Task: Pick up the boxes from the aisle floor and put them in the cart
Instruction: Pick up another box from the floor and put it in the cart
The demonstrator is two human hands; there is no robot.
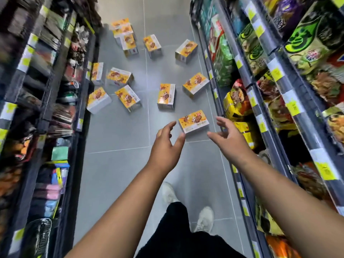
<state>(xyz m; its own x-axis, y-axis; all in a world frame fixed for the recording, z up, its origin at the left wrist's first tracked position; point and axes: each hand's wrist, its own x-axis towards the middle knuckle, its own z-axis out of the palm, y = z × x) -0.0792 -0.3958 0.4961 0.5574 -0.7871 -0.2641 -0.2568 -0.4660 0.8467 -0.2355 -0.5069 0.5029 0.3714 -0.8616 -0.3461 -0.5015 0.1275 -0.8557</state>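
Your boxes (193, 121) are orange-yellow on top with white sides. The floor (119, 131) is grey tile with pale lines. Your shoes (204, 218) are white, your trousers (176, 229) black, the shelf tags (294, 107) yellow.

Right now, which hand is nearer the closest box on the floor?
Left hand, narrowly: its thumb overlaps the box at the near-left corner. Right hand hangs just off the box's right side, slightly apart.

The boxes (193, 121) look like glossy printed cardboard, the floor (119, 131) is smooth grey tile, the snack bags (305, 43) shiny plastic.
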